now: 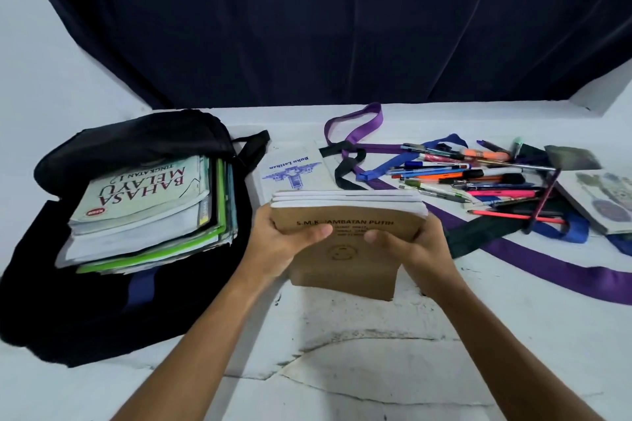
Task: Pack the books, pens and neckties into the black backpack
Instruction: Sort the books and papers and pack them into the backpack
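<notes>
A stack of brown exercise books (345, 249) is lifted above the white surface in the middle. My left hand (280, 242) grips its left side and my right hand (410, 249) grips its right side, thumbs on the top cover. The black backpack (102, 301) lies open at the left with a pile of books (143, 212) in it, a Bahasa Melayu textbook on top. A white exercise book (290, 164) lies flat behind the stack. Several pens (478, 177) lie scattered at the right among purple neckties (547, 263) and blue neckties (574, 229).
Another book (602, 201) with a patterned cover lies at the far right edge. A dark curtain (325, 20) hangs behind the surface. The white surface (376, 352) is cracked and bare near me.
</notes>
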Motion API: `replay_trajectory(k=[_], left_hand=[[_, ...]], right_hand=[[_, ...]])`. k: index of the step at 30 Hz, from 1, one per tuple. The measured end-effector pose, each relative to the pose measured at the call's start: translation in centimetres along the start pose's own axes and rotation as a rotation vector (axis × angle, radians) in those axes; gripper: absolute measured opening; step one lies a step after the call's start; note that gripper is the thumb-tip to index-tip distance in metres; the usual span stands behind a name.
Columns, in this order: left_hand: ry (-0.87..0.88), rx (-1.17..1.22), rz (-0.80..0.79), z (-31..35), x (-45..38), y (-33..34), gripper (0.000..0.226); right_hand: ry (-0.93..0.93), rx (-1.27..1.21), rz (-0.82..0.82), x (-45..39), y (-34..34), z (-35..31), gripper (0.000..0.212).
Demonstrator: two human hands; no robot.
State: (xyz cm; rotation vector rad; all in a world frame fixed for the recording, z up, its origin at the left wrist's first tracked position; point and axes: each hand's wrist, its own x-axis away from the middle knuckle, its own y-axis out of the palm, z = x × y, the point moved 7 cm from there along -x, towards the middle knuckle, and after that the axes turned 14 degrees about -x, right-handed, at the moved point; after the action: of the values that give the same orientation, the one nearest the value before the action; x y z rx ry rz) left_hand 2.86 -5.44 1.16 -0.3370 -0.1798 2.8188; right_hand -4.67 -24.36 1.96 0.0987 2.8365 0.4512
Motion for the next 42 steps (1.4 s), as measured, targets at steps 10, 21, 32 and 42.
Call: replay_trajectory(k=[10, 21, 32, 42], left_hand=[[-0.232, -0.036, -0.189, -6.1, 1.2, 1.1, 0.086], [-0.196, -0.019, -0.092, -4.3, 0.6, 0.8, 0.038], [-0.207, -0.099, -0.108, -5.7, 1.5, 1.4, 0.028], [-0.452, 0.772, -0.238, -5.0, 2.9, 1.0, 0.071]], right_hand=[[0.222, 0.046, -0.110, 0.0, -0.4, 2.9, 0.053], [0.169, 0.135, 0.051, -0.6, -1.0, 3.0, 0.038], [0.291, 0.118, 0.146, 1.0, -2.6, 7.0, 0.040], [0.248, -0.264, 0.207, 1.2, -1.5, 5.2, 0.043]])
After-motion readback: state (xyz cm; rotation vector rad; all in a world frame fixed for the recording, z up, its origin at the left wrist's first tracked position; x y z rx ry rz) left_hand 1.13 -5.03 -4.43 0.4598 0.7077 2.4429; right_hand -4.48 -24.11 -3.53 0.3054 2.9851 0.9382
